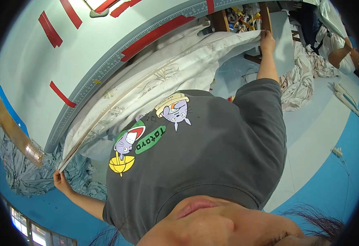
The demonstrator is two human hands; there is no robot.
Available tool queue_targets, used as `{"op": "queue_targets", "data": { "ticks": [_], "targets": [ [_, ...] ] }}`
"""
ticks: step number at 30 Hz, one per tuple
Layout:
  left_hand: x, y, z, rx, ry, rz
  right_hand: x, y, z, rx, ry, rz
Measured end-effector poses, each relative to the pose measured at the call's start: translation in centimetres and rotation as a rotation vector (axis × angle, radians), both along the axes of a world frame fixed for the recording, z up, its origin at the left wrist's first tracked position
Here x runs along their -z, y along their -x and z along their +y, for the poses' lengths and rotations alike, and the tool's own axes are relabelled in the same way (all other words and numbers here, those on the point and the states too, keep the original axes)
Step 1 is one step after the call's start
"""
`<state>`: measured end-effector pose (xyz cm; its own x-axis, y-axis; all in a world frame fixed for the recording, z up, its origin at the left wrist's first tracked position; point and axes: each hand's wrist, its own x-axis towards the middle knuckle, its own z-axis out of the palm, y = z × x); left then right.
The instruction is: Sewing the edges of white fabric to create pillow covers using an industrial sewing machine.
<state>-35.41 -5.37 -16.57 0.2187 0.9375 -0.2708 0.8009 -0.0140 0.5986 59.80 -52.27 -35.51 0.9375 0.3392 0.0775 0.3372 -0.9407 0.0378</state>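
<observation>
a pale green table fills the upper left of the view, its curved grey edge printed like a ruler and its top marked with red tape strips. against that edge hangs a large white sheet with a faint leaf print, folded lengthwise so its layered edges run in a long band from lower left to upper right, between the table and the person's body. the person wears a dark grey t-shirt with cartoon figures on the chest, which covers the middle of the picture. the floor to the right is pale with a blue border, and a crumpled heap of printed fabric lies on it near the right arm. another heap of blue-grey cloth lies on the floor at lower left, just beside the left hand. the left hand is closed around the lower-left end of the folded sheet, fingers pinched on its stacked edges. the right hand, arm stretched out, is clamped on the far upper-right end of the same sheet, holding it taut. at the far upper right another person's arm shows among more white cloth, well apart from the sheet. a wooden frame stands beyond the right hand.
</observation>
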Motion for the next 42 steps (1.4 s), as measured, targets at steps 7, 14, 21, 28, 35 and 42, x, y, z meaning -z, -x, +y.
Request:
{"op": "queue_targets", "data": {
  "ticks": [7,14,21,28,35,42],
  "targets": [
    [0.2,-0.6,-0.4,-0.005,0.015,0.009,-3.5,7.8,8.1,-0.418,-0.265,0.057],
    [-0.3,-0.9,-0.4,0.019,-0.033,0.002,-7.6,19.8,17.1,-0.846,-0.328,1.092],
    [0.4,0.4,-0.3,-0.076,-0.08,0.023,-8.4,21.0,17.7,-1.007,-0.442,1.3],
    [0.4,0.4,-0.3,0.002,-0.153,0.02,-8.4,21.8,17.5,-1.006,-0.53,1.227],
    [0.5,0.7,-0.1,-0.046,-0.155,-0.01,-10.2,21.4,17.3,-0.91,-0.488,1.162],
    [0.4,2.0,0.0,-0.024,-0.183,-0.047,-12.2,20.1,18.0,-1.164,-0.195,1.219]
  ]
}}
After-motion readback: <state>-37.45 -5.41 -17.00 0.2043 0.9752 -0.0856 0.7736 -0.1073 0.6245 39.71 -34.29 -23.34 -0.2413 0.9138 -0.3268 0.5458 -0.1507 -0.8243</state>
